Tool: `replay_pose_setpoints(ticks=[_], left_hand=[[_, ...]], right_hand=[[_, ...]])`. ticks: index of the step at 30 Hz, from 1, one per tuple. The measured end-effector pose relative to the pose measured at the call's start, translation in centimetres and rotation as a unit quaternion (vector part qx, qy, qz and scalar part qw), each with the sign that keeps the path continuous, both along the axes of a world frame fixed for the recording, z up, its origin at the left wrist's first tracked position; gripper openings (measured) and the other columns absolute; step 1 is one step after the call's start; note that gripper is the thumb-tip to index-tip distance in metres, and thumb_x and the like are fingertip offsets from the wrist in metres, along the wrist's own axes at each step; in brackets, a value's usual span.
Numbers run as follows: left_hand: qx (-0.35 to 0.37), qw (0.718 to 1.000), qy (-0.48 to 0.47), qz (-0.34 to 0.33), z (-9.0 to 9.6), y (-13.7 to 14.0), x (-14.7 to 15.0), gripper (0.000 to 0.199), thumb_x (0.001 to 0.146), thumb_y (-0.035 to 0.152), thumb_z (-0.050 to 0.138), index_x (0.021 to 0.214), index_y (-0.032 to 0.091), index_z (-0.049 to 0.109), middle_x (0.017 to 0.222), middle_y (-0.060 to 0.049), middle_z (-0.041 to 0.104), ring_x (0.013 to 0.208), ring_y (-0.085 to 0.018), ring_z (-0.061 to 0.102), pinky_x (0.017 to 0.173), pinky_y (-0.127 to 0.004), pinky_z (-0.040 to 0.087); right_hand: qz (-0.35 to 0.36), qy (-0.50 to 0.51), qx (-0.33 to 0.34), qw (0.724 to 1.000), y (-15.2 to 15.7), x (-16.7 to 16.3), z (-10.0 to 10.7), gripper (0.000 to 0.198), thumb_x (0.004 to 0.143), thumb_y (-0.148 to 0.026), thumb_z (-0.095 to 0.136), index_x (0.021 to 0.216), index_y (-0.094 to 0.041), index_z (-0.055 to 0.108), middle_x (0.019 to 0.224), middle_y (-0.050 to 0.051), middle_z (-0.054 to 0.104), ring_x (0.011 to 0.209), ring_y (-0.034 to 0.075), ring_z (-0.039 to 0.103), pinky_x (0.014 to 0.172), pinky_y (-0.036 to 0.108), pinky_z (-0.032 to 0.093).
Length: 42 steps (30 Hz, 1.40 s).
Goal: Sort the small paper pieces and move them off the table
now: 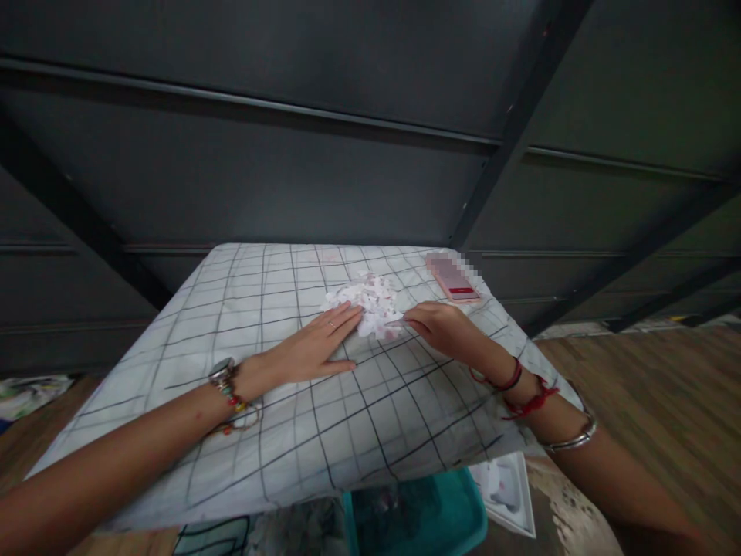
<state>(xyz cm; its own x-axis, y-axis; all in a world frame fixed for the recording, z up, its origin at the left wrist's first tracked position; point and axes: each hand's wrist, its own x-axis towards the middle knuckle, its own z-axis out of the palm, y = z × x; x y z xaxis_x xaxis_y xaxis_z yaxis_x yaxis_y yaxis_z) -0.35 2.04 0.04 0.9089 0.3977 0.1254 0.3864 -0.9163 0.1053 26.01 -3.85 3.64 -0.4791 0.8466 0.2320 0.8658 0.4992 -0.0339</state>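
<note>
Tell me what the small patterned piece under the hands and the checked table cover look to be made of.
The patterned piece looks like thin, soft fabric, white with pink print: it lies crumpled with limp edges. The left hand presses it flat; the right hand pinches its edge. The table cover seems matte woven cloth, draping and wrinkling at the edges.

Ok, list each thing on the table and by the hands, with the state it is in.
left hand: flat, palm down, fingertips on the cloth
right hand: fingers curled at the cloth's edge
patterned cloth: crumpled, lying on the table
checked table cover: spread out, slightly creased
phone: lying flat near the far corner
teal bin: below the table, partly hidden
</note>
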Motion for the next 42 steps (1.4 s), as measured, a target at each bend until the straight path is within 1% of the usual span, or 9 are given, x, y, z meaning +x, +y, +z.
replay_pose_setpoints(ticks=[4,8,12,17,23,25,30,36,42], left_hand=[[-0.008,1.000,-0.006,-0.001,0.0,-0.4,0.4,0.075,0.088,0.056,0.034,0.141,0.015,0.001,0.148,-0.011,0.004,0.135,-0.026,0.002,0.109,-0.039,0.011],[-0.021,0.999,-0.019,0.021,0.0,-0.6,0.3,0.075,0.088,0.053,0.036,0.141,0.017,-0.002,0.148,-0.011,0.005,0.135,-0.025,0.002,0.109,-0.039,0.014],[-0.029,0.999,-0.014,0.035,-0.4,-1.1,0.2,0.088,0.082,0.058,0.043,0.140,0.017,-0.009,0.148,-0.013,0.001,0.134,-0.029,0.001,0.108,-0.042,0.014],[-0.039,0.998,-0.025,0.036,-1.1,-2.2,-0.2,0.102,0.074,0.066,0.048,0.139,0.019,-0.015,0.148,-0.013,-0.002,0.134,-0.031,0.003,0.107,-0.043,0.015],[-0.033,0.996,-0.051,0.063,-1.4,-2.4,-0.5,0.107,0.072,0.066,0.051,0.139,0.015,-0.015,0.147,-0.015,-0.007,0.134,-0.031,-0.001,0.108,-0.043,0.015],[-0.034,0.995,-0.060,0.065,-1.6,-2.4,-0.5,0.107,0.072,0.065,0.051,0.139,0.014,-0.015,0.147,-0.015,-0.007,0.134,-0.032,-0.002,0.108,-0.044,0.014],[-0.035,0.995,-0.068,0.057,-2.0,-2.2,-0.7,0.106,0.072,0.064,0.052,0.140,0.015,-0.013,0.147,-0.013,-0.007,0.134,-0.032,-0.003,0.108,-0.044,0.014],[-0.033,0.996,-0.058,0.063,-1.8,-2.3,-0.6,0.105,0.072,0.064,0.051,0.140,0.017,-0.013,0.148,-0.012,-0.006,0.134,-0.032,-0.001,0.109,-0.043,0.015],[-0.041,0.996,-0.051,0.068,-1.8,-2.3,-0.6,0.104,0.073,0.065,0.051,0.140,0.012,-0.009,0.148,-0.014,-0.005,0.134,-0.031,-0.002,0.109,-0.041,0.013]], right_hand=[[0.019,-0.020,-0.025,0.999,-0.6,-0.3,-0.2,0.026,0.090,-0.022,0.037,0.080,-0.017,0.061,0.074,0.004,0.061,0.070,0.013,0.053,0.064,0.024,0.037],[-0.022,0.000,0.028,0.999,1.1,-0.2,-0.6,0.026,0.090,-0.022,0.036,0.085,-0.015,0.061,0.082,0.007,0.061,0.079,0.015,0.053,0.068,0.025,0.037],[-0.009,-0.011,0.009,1.000,2.3,-0.7,-1.4,0.023,0.088,-0.018,0.038,0.088,-0.014,0.061,0.085,0.008,0.062,0.082,0.015,0.053,0.070,0.025,0.037],[0.049,0.000,0.002,0.999,0.1,-1.4,-1.2,0.025,0.090,-0.020,0.036,0.089,-0.016,0.061,0.082,0.005,0.062,0.079,0.014,0.053,0.068,0.024,0.037],[-0.068,-0.027,0.014,0.997,0.2,-1.6,-0.9,0.024,0.088,-0.019,0.037,0.088,-0.014,0.061,0.087,0.008,0.062,0.083,0.016,0.053,0.068,0.024,0.036],[-0.072,-0.043,-0.007,0.996,0.1,-1.8,-1.3,0.023,0.087,-0.018,0.039,0.088,-0.014,0.061,0.087,0.008,0.062,0.083,0.016,0.053,0.068,0.024,0.036],[-0.010,-0.017,-0.019,1.000,-1.6,-2.0,-1.1,0.024,0.089,-0.022,0.038,0.090,-0.016,0.061,0.087,0.006,0.063,0.083,0.015,0.054,0.070,0.024,0.037],[-0.093,0.000,-0.007,0.996,-2.1,-1.0,-0.2,0.022,0.087,-0.020,0.040,0.088,-0.016,0.062,0.086,0.007,0.063,0.082,0.015,0.055,0.068,0.024,0.036],[-0.026,-0.017,-0.020,0.999,-4.2,-1.8,-0.3,0.021,0.087,-0.019,0.040,0.085,-0.016,0.061,0.082,0.005,0.062,0.078,0.014,0.054,0.067,0.024,0.037]])
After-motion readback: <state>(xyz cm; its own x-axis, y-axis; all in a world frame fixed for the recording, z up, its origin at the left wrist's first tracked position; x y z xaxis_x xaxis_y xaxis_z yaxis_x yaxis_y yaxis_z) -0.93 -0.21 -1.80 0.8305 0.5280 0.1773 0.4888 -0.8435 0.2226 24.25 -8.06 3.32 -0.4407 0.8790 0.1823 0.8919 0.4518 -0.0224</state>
